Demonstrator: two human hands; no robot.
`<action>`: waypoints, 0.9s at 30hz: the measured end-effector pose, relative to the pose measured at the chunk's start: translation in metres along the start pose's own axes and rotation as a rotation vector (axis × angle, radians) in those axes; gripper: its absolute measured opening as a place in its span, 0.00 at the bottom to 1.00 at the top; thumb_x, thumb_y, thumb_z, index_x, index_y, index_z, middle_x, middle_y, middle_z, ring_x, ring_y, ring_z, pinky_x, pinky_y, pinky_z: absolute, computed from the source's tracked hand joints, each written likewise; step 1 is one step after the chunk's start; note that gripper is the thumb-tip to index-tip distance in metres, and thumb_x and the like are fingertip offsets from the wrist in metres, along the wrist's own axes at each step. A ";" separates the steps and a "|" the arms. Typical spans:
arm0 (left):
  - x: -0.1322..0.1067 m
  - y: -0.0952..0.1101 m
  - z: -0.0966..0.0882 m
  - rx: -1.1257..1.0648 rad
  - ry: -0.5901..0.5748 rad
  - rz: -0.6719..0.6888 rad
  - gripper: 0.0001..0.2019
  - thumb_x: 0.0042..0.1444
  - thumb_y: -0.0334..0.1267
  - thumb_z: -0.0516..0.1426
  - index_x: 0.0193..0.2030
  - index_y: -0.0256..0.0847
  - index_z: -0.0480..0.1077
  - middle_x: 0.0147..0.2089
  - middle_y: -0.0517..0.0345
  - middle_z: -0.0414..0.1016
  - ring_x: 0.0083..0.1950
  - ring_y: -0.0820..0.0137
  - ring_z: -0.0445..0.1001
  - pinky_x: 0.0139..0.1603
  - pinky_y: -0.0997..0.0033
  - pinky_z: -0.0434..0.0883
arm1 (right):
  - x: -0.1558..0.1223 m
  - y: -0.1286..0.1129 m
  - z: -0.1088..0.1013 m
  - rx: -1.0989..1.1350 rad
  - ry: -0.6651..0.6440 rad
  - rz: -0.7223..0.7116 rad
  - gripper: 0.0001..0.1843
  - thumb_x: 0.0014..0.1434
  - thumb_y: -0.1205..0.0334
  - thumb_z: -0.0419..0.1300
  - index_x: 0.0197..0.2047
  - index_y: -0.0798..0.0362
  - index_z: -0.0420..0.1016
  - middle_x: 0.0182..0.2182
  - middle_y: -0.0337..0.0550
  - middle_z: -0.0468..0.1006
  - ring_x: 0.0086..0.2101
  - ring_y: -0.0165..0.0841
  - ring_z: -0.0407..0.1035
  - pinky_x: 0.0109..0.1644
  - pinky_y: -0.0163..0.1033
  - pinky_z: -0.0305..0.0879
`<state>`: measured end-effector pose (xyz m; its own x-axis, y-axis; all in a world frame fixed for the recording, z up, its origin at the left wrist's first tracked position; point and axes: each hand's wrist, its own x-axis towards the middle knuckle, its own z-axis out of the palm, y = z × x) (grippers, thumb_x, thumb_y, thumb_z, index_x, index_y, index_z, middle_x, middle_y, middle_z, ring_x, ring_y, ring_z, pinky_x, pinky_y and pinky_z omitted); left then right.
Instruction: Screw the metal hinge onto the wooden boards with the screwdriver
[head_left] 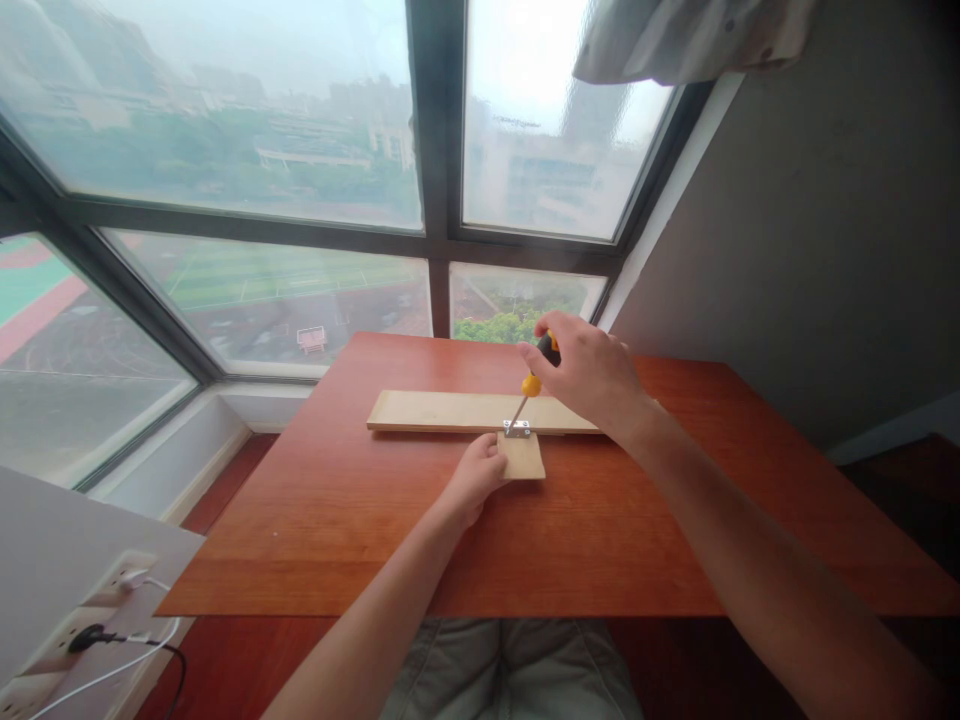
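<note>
Item 1: left hand and right hand, which were bare. Item 2: left forearm and right forearm, likewise bare, which narrowed toward the hands. Item 3: trousers, which were greyish green, matt in finish, soft and creased across both legs; a dark central seam ran lengthwise between them.

Dark-framed windows beside grey wall.
</note>
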<state>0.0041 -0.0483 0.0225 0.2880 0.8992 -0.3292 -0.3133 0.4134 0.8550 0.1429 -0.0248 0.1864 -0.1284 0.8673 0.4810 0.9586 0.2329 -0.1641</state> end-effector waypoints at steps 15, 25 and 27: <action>0.001 -0.003 -0.001 0.014 0.010 0.010 0.18 0.42 0.22 0.55 0.42 0.35 0.70 0.38 0.51 0.79 0.33 0.72 0.76 0.34 0.77 0.70 | 0.000 0.003 0.003 0.010 0.042 -0.060 0.13 0.63 0.55 0.52 0.47 0.49 0.72 0.46 0.43 0.78 0.42 0.43 0.71 0.40 0.45 0.63; 0.001 -0.002 -0.001 0.020 0.004 0.011 0.18 0.42 0.23 0.55 0.43 0.36 0.70 0.40 0.50 0.79 0.36 0.69 0.77 0.37 0.74 0.72 | -0.002 -0.004 0.000 0.004 0.077 -0.103 0.19 0.63 0.51 0.53 0.51 0.52 0.71 0.47 0.48 0.78 0.46 0.46 0.69 0.46 0.48 0.63; 0.001 -0.002 -0.001 0.014 0.000 0.010 0.17 0.42 0.24 0.56 0.42 0.36 0.70 0.40 0.49 0.79 0.37 0.68 0.78 0.38 0.72 0.72 | -0.002 -0.006 -0.001 -0.089 0.049 -0.044 0.21 0.64 0.47 0.51 0.52 0.50 0.71 0.46 0.48 0.79 0.39 0.45 0.71 0.39 0.47 0.63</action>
<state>0.0038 -0.0477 0.0198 0.2851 0.9033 -0.3207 -0.3030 0.4023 0.8639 0.1379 -0.0282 0.1869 -0.1604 0.8342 0.5277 0.9714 0.2282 -0.0654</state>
